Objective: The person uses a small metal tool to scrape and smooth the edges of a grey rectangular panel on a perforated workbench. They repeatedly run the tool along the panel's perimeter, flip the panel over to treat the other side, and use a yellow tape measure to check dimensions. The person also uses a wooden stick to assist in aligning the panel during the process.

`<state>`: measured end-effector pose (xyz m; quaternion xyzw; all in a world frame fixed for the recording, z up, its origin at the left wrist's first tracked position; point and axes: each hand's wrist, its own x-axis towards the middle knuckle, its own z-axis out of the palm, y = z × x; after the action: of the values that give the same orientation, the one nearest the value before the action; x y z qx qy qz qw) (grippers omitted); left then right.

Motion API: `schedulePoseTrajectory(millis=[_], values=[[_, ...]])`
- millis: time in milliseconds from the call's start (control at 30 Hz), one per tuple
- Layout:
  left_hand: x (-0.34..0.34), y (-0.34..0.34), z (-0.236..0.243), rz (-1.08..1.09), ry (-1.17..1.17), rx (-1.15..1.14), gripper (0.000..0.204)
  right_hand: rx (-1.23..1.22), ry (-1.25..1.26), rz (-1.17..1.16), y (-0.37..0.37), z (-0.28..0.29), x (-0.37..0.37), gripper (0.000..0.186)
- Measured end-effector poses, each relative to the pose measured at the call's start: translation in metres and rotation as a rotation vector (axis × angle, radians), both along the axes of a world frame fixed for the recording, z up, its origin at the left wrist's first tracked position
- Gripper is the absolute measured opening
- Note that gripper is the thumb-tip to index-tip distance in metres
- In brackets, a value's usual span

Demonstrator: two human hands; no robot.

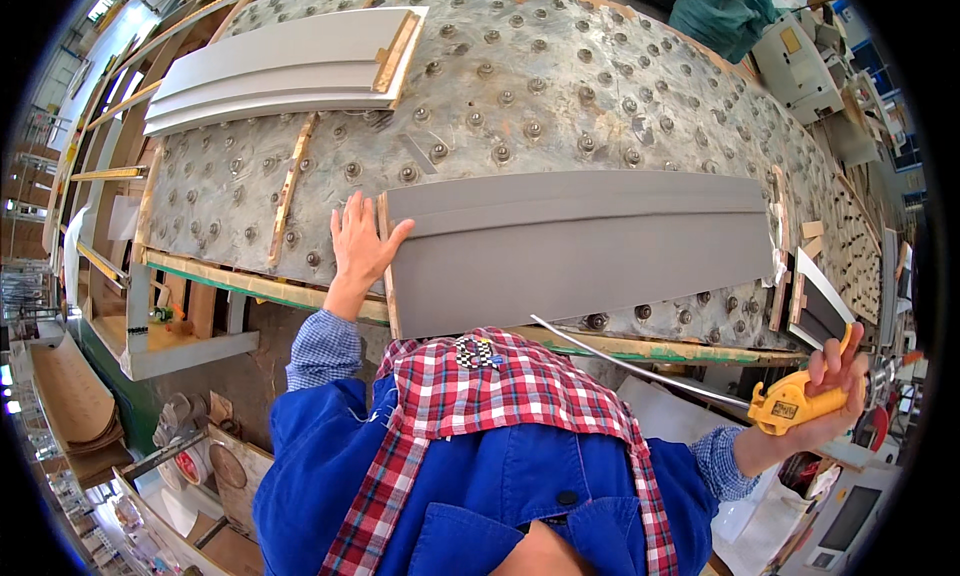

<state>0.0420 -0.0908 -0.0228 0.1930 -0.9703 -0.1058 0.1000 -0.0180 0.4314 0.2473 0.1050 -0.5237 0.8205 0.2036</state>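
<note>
Seen from above, a person in a blue jacket point(450, 496) and red checked scarf point(500, 396) stands at a long worktable point(560, 86) whose worn top is dotted with rows of round roller balls. At far left, on the back of the table, lies a stack of pale grey boards point(285, 66). Nearer the person, the left hand point(360, 244) lies flat with fingers spread apart, its fingertips touching the left end of a long grey panel point(580, 251). The panel lies on the table's near edge, directly in front of the person, and stretches off to the right. At far right, off the table, the right hand point(832, 381) is clamped around a yellow air blow gun point(795, 404), whose thin metal nozzle point(640, 368) points left toward the panel's near edge.
</note>
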Motion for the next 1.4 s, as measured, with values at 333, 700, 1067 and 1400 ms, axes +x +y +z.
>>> schedulePoseTrajectory(millis=[333,700,1067,1400], values=[[-0.005,0.021,-0.007,-0.203,0.263,0.008,0.042,0.011,0.088,0.053,-0.054,0.014,-0.004,0.015],[-0.102,0.093,0.008,-0.554,0.063,0.041,0.075,0.135,0.097,-0.22,-0.048,0.018,-0.008,0.011],[-0.133,0.119,0.001,-0.559,0.171,0.01,0.085,0.286,0.274,-0.546,-0.015,-0.003,-0.04,0.011],[-0.109,0.057,0.0,-0.552,0.124,-0.012,0.079,0.297,0.208,-0.589,0.014,0.004,-0.034,0.011]])
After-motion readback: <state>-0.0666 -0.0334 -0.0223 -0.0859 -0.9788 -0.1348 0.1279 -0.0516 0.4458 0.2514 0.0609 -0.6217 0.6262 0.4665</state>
